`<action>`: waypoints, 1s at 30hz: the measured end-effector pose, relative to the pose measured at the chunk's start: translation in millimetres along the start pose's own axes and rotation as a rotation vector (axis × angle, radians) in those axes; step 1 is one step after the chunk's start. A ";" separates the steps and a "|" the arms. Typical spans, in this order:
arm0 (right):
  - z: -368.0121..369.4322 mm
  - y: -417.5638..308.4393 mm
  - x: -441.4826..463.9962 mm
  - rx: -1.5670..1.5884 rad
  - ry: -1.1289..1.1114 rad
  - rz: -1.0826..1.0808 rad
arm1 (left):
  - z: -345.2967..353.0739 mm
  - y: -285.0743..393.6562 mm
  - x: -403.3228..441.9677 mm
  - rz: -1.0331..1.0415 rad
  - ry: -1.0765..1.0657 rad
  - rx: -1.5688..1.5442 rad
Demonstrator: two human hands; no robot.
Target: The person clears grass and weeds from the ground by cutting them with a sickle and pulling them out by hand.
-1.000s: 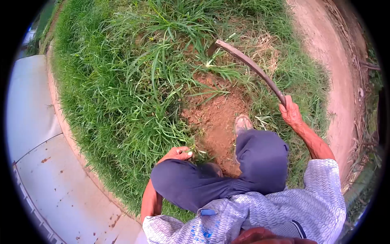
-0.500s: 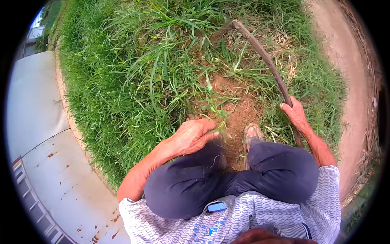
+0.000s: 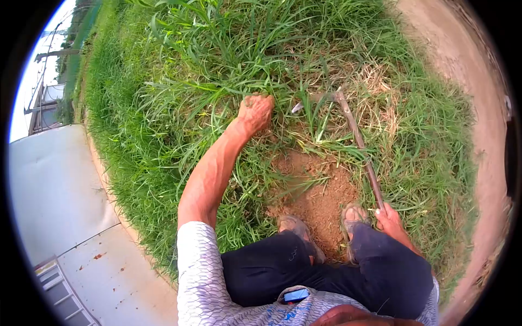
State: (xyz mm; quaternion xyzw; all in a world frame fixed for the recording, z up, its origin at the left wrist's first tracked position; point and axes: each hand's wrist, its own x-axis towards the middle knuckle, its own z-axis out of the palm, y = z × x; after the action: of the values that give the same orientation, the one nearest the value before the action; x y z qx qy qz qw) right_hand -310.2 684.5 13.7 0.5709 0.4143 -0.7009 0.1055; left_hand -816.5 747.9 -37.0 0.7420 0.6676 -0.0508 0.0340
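Hoe (image 3: 356, 130) in use on the grassy strip: its wooden handle slants from the person's right knee up to the metal head (image 3: 326, 98), which lies among the grass (image 3: 168, 130) beyond the far end of the bare soil patch (image 3: 321, 187). The head points left, its pale tip (image 3: 297, 107) showing near the left hand.

The right hand (image 3: 390, 221) grips the near end of the handle, just beside the right foot; its fingers are curled round the wood, with the thumb lying against it.

The left hand (image 3: 256, 113) reaches forward to the grass left of the hoe's head. Its fingers are bent down and partly hidden by blades, so whether they pinch any cannot be told.

The 2 sandalled feet (image 3: 298, 228) (image 3: 356, 217) stand at the near left and right edges of the soil patch. Straw-coloured dry grass (image 3: 375, 79) lies right of the hoe's head. A dirt path (image 3: 454, 54) borders the strip's right edge; a pale, rust-spotted surface (image 3: 49, 179) borders its left.
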 end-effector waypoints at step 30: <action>94.2 -91.8 140.5 -0.271 0.156 -0.531 | 38.0 -79.8 -17.0 -0.461 0.011 0.179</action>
State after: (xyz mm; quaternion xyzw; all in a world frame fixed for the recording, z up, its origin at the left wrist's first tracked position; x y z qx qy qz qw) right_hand -480.2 722.3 -68.3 0.4754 0.6456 -0.5965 -0.0383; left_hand -898.8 735.2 -71.3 0.5705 0.8122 -0.1121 -0.0483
